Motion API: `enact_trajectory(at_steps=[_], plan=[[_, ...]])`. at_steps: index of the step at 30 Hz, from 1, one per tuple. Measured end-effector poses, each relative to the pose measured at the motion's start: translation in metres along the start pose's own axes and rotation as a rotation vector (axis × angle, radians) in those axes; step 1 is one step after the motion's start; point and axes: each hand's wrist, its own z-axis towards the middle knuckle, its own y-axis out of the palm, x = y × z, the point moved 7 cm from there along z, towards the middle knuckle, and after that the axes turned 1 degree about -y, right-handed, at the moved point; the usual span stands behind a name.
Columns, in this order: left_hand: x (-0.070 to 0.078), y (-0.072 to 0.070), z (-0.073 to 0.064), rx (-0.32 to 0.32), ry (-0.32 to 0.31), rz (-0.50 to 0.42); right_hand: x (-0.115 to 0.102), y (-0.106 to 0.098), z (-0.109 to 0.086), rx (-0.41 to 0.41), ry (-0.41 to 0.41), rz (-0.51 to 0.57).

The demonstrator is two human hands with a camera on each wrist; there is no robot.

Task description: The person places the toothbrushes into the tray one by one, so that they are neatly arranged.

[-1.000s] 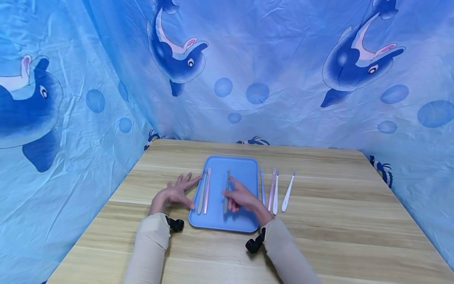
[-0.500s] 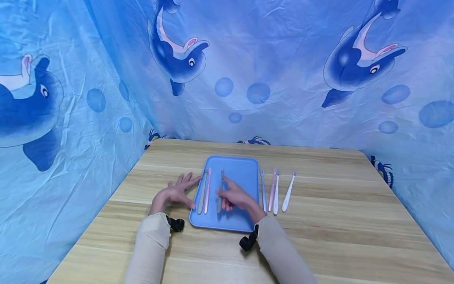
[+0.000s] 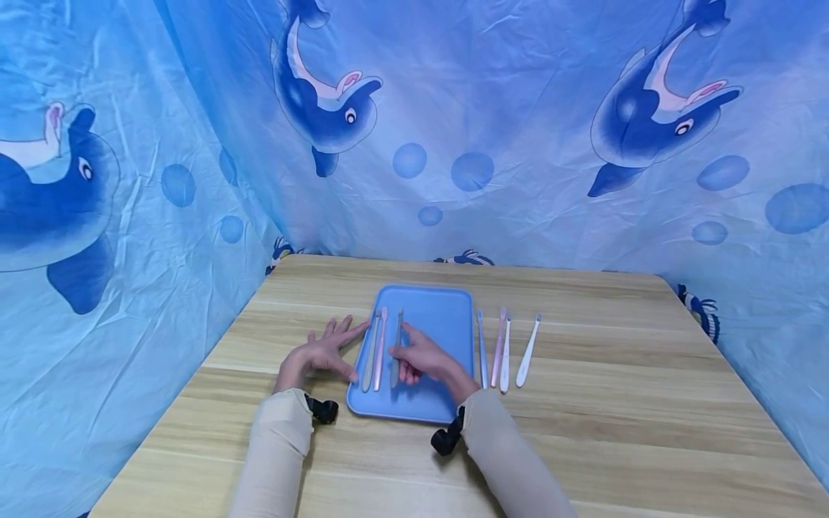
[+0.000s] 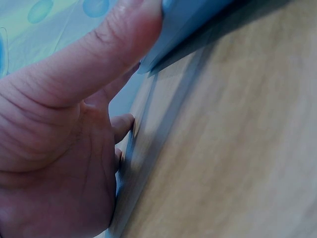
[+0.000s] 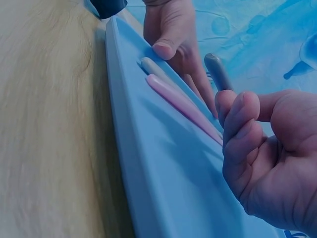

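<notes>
In the head view a blue tray (image 3: 437, 309) lies on the wooden table. Along its left side rest a grey toothbrush (image 3: 370, 360) and a pink toothbrush (image 3: 379, 352), side by side and roughly parallel. My right hand (image 3: 422, 357) pinches another grey toothbrush (image 5: 218, 72) between thumb and fingers, just right of the pink one. The right wrist view shows its handle end raised above the tray. Fingers spread, my left hand (image 3: 324, 351) rests at the tray's left edge; its thumb touches the rim in the left wrist view.
Right of the tray, on the table (image 3: 622, 360), lie a blue toothbrush (image 3: 482, 352), a pink toothbrush (image 3: 498, 352), a white toothbrush (image 3: 506, 360) and another white toothbrush (image 3: 527, 352) set slightly apart. A dolphin-print curtain (image 3: 518, 216) hangs behind the table.
My right hand has moved left over the tray with the grey toothbrush, bringing it closer to the pink one. The left hand stays at the tray's edge.
</notes>
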Motion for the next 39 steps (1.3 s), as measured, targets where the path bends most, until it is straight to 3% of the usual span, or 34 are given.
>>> enact_trajectory(at_steps=[29,39], plan=[[0.002,-0.001,-0.001,-0.001,-0.009,-0.017,0.001,0.011,0.019,0.003,0.057,-0.05],[0.001,-0.001,0.0,-0.002,-0.009,0.005,0.004,0.01,0.021,0.057,0.09,-0.085]])
